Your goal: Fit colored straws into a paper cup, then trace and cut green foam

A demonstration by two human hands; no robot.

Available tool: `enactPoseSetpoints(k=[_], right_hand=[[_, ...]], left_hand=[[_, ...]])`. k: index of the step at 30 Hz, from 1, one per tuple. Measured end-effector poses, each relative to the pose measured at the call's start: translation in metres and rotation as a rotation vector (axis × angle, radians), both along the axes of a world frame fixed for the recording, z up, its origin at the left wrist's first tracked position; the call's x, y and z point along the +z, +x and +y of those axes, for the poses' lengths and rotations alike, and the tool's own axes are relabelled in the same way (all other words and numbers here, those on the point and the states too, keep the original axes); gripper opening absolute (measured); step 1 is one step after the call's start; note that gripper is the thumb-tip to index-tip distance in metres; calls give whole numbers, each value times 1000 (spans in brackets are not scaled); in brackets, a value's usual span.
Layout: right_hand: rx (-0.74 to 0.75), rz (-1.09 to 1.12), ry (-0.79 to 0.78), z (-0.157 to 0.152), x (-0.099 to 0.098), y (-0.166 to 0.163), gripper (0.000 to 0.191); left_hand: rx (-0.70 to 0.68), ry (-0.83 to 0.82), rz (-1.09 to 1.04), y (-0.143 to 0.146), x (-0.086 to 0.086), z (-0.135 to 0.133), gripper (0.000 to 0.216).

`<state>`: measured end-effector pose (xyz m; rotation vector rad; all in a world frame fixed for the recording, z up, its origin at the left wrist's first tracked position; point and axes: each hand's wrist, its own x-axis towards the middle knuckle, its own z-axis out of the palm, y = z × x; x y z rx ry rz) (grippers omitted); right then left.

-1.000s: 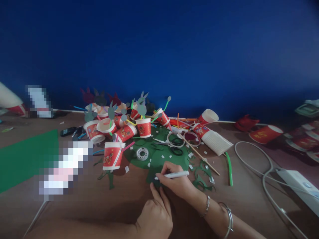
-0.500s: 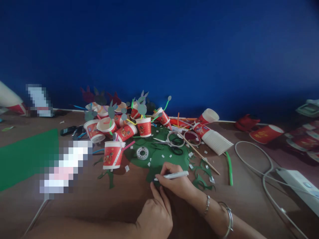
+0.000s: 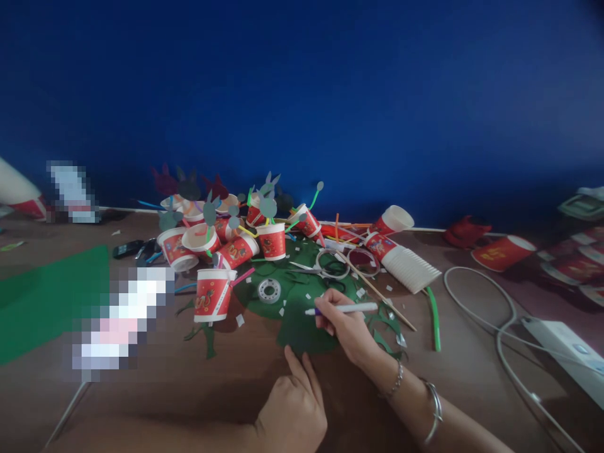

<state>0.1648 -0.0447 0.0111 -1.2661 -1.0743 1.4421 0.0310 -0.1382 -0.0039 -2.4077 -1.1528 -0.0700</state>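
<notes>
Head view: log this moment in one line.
right hand: holds white pen over green paper | left hand: fingertips at paper's near edge | scissors: lying beyond

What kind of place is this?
Probably a craft worktable, though I can't tell if it's home, classroom or workshop. Signs: red paper cups fitted with straws and eared cutouts, scissors, and a white pen in the right hand.

Blue wall (image 3: pixel 302 94) (unevenly lit), brown tabletop (image 3: pixel 221 384)

The pen (image 3: pixel 359 307) looks smooth plastic, the green sheet (image 3: pixel 302 330) matt paper.
</notes>
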Motion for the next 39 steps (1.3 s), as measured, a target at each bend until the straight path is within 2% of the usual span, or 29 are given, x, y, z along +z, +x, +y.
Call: enactPoseSetpoints(k=[4, 10, 16, 19, 25, 28, 31, 33, 36, 39], right_hand=[[-74, 181, -5, 4, -3, 6, 27], [-95, 237, -35, 7, 2, 7, 26], [-78, 71, -102, 8, 7, 3, 26], [-48, -39, -80, 11, 4, 1, 29], [7, -195, 6, 22, 2, -2, 25], [5, -38, 10, 22, 9, -8, 25], [155, 164, -73, 20, 15, -14, 25], [198, 138, -25, 22, 14, -13, 26], [54, -9, 176, 26, 8, -3, 21], [70, -119, 156, 28, 2, 5, 20]], left_hand=[[-50, -4, -19, -2, -2, 4, 31], [-113, -31, -106, -2, -1, 10, 23], [-129, -33, -152, 0, -10, 10, 27], [-120, -2, -182, 1, -16, 10, 30], [-138, 7, -204, -3, -34, 10, 32], [-169, 7, -190, -7, -39, 10, 30], [-214, 8, -170, -9, -40, 12, 27], [-223, 11, -173, -9, -40, 12, 25], [-165, 6, -194, -7, -41, 9, 24], [-103, -16, -203, -4, -43, 5, 24]])
